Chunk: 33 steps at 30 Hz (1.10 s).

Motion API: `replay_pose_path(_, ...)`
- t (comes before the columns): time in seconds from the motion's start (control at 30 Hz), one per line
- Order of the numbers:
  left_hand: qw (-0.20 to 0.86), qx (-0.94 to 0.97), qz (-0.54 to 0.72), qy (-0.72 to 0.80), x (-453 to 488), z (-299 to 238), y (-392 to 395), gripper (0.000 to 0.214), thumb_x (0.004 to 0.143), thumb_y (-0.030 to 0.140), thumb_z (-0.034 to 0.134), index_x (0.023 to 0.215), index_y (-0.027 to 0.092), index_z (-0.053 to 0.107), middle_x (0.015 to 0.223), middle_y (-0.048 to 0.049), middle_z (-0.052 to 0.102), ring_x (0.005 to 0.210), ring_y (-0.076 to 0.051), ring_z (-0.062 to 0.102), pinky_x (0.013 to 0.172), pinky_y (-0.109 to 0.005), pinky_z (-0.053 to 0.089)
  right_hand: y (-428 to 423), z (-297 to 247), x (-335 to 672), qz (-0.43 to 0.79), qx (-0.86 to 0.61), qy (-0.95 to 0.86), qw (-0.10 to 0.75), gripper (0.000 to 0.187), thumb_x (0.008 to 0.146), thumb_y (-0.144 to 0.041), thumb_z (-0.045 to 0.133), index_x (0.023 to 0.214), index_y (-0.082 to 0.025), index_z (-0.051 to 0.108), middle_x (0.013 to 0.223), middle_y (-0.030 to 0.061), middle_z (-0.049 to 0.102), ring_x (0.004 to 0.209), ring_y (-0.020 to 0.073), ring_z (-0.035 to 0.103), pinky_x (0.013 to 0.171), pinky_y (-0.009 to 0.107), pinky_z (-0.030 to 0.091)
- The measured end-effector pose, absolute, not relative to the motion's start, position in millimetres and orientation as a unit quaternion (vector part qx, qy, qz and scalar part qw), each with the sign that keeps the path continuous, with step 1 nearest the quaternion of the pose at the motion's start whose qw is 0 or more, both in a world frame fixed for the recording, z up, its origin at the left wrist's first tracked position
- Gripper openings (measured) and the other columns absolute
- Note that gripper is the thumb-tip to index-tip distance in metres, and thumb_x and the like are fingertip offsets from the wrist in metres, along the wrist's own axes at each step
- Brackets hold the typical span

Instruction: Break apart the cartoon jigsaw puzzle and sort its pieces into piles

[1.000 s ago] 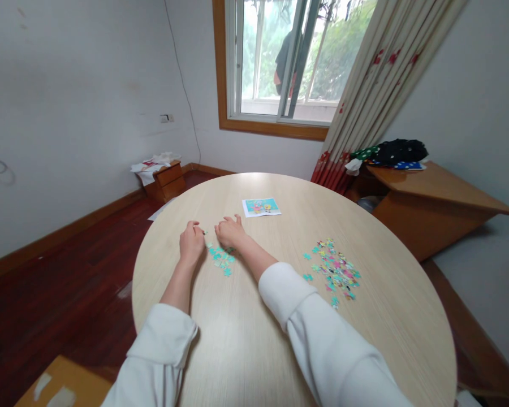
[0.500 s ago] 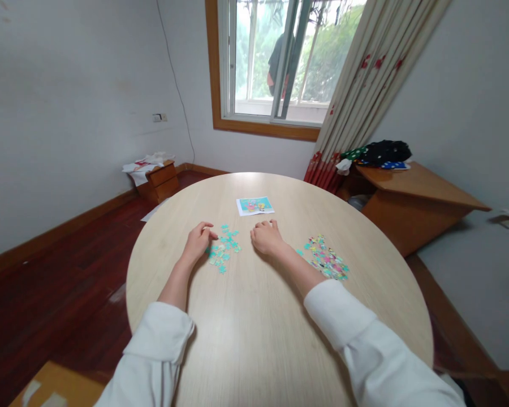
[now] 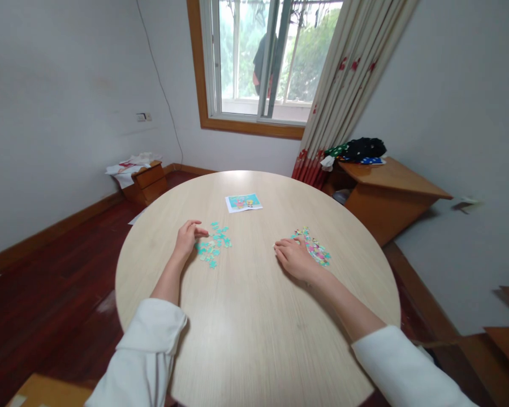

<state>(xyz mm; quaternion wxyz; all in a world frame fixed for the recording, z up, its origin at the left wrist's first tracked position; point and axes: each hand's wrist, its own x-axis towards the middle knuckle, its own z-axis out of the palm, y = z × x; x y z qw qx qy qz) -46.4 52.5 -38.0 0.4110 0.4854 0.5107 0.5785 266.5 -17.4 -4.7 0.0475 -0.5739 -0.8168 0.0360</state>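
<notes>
Both my hands lie on a round pale wooden table (image 3: 254,316). My left hand (image 3: 187,237) rests at the left edge of a small heap of teal puzzle pieces (image 3: 213,245), fingers loosely curled and apart, holding nothing. My right hand (image 3: 294,258) lies palm down with fingers stretched out, touching the near left side of a mixed coloured heap of puzzle pieces (image 3: 314,249). A small printed picture card (image 3: 243,202) lies flat further back on the table.
A wooden desk (image 3: 385,189) with dark and dotted clothes (image 3: 356,149) stands at the right by the curtain (image 3: 343,85). A low wooden box (image 3: 144,182) sits on the red floor at the left wall. A cardboard box corner (image 3: 46,393) shows at the bottom left.
My right hand has moved away from the teal pieces, rightward across the table, to the coloured heap. My left hand stays by the teal pieces. The view has turned to the right.
</notes>
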Motion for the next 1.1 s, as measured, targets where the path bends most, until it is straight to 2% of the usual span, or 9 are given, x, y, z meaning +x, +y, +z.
replay_pose_path(0.2, 0.425, 0.464, 0.602, 0.492, -49, -36, 51, 0.026, 0.069, 0.031, 0.044, 0.088, 0.016, 0.052, 0.056, -0.0024, 0.067, 0.059, -0.022, 0.067, 0.073, -0.042, 0.052, -11, -10, 294, 0.070, -0.537, -0.833, 0.117, 0.041, 0.097, -0.025, 0.029, 0.096, -0.019, 0.069, 0.115, 0.0093, 0.067, 0.114, 0.0216, 0.055, 0.103, 0.043, 0.025)
replay_pose_path(0.37, 0.425, 0.431, 0.633, 0.483, -49, -37, 53, 0.025, 0.068, 0.030, 0.045, 0.087, 0.016, 0.053, 0.054, -0.0014, 0.066, 0.058, -0.021, 0.066, 0.073, -0.042, 0.052, -24, -17, 314, 0.029, -0.560, -0.815, 0.144, 0.043, 0.097, -0.030, 0.026, 0.119, -0.021, 0.062, 0.135, 0.0109, 0.055, 0.128, 0.0232, 0.045, 0.104, 0.047, 0.028)
replay_pose_path(0.47, 0.420, 0.426, 0.639, 0.483, -49, -38, 54, 0.026, 0.067, 0.030, 0.046, 0.087, 0.015, 0.053, 0.054, -0.0010, 0.066, 0.058, -0.021, 0.066, 0.072, -0.041, 0.052, -41, -23, 316, -0.011, -0.564, -0.817, 0.118, 0.046, 0.097, -0.038, 0.029, 0.138, -0.023, 0.045, 0.148, 0.0113, 0.038, 0.138, 0.0246, 0.031, 0.109, 0.048, 0.024)
replay_pose_path(0.57, 0.411, 0.424, 0.641, 0.491, -49, -38, 55, 0.027, 0.066, 0.031, 0.047, 0.087, 0.016, 0.054, 0.057, -0.0008, 0.066, 0.060, -0.020, 0.066, 0.073, -0.039, 0.051, -53, -33, 313, -0.024, -0.567, -0.820, 0.070, 0.052, 0.095, -0.045, 0.031, 0.144, -0.027, 0.034, 0.153, 0.0098, 0.028, 0.142, 0.0265, 0.020, 0.112, 0.052, 0.017)
replay_pose_path(0.7, 0.387, 0.439, 0.623, 0.520, -52, -40, 57, 0.030, 0.067, 0.034, 0.047, 0.090, 0.017, 0.054, 0.066, -0.0021, 0.066, 0.070, -0.020, 0.067, 0.078, -0.039, 0.051, -53, -45, 311, -0.030, -0.600, -0.798, 0.046, 0.050, 0.096, -0.044, 0.029, 0.143, -0.028, 0.036, 0.152, 0.0108, 0.030, 0.141, 0.0269, 0.024, 0.111, 0.053, 0.018)
replay_pose_path(0.8, 0.301, 0.532, 0.544, 0.575, -47, -40, 54, 0.036, 0.073, 0.037, 0.041, 0.098, 0.016, 0.056, 0.092, -0.0112, 0.069, 0.091, -0.024, 0.066, 0.088, -0.044, 0.049, -48, -49, 313, -0.045, -0.625, -0.777, 0.060, 0.048, 0.097, -0.039, 0.028, 0.142, -0.026, 0.039, 0.150, 0.0117, 0.035, 0.138, 0.0254, 0.031, 0.111, 0.052, 0.020)
replay_pose_path(0.87, 0.205, 0.632, 0.442, 0.603, -38, -38, 47, 0.043, 0.080, 0.041, 0.037, 0.109, 0.015, 0.057, 0.117, -0.0174, 0.062, 0.112, -0.027, 0.058, 0.101, -0.051, 0.038, -47, -49, 314, -0.052, -0.635, -0.767, 0.073, 0.049, 0.097, -0.038, 0.029, 0.142, -0.023, 0.039, 0.149, 0.0114, 0.037, 0.137, 0.0249, 0.033, 0.110, 0.050, 0.022)
replay_pose_path(0.97, 0.125, 0.716, 0.320, 0.608, -17, -34, 34, 0.054, 0.083, 0.049, 0.042, 0.126, 0.019, 0.052, 0.142, -0.0170, 0.045, 0.135, -0.032, 0.035, 0.110, -0.062, 0.010, -48, -48, 314, -0.072, -0.633, -0.763, 0.104, 0.049, 0.096, -0.035, 0.029, 0.142, -0.020, 0.038, 0.148, 0.0113, 0.039, 0.138, 0.0244, 0.032, 0.110, 0.049, 0.023)
replay_pose_path(1.1, 0.052, 0.755, 0.128, 0.641, 8, -31, 22, 0.066, 0.088, 0.054, 0.037, 0.143, 0.019, 0.036, 0.154, -0.0147, 0.023, 0.142, -0.034, 0.018, 0.109, -0.064, 0.001, -49, -49, 314, -0.098, -0.618, -0.767, 0.142, 0.048, 0.096, -0.033, 0.028, 0.141, -0.018, 0.039, 0.144, 0.0134, 0.043, 0.136, 0.0234, 0.034, 0.107, 0.048, 0.024)
